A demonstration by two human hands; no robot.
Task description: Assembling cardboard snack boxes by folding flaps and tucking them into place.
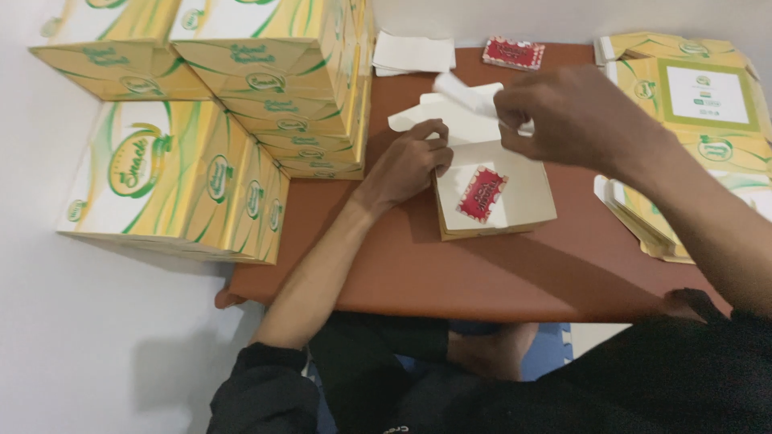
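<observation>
An open white-lined cardboard box (527, 201) sits in the middle of the brown table (482, 273). A small red packet (482, 194) lies inside it. My left hand (410, 161) grips the box's left wall near its raised lid flap (450, 112). My right hand (575, 116) hovers over the back of the box and pinches a white folded tissue (466, 92) between its fingertips.
Stacks of closed yellow-and-white snack boxes (241, 104) fill the left side. Flat unfolded box blanks (708, 96) lie at the right. A second red packet (513, 53) and white tissues (414, 53) rest at the table's far edge.
</observation>
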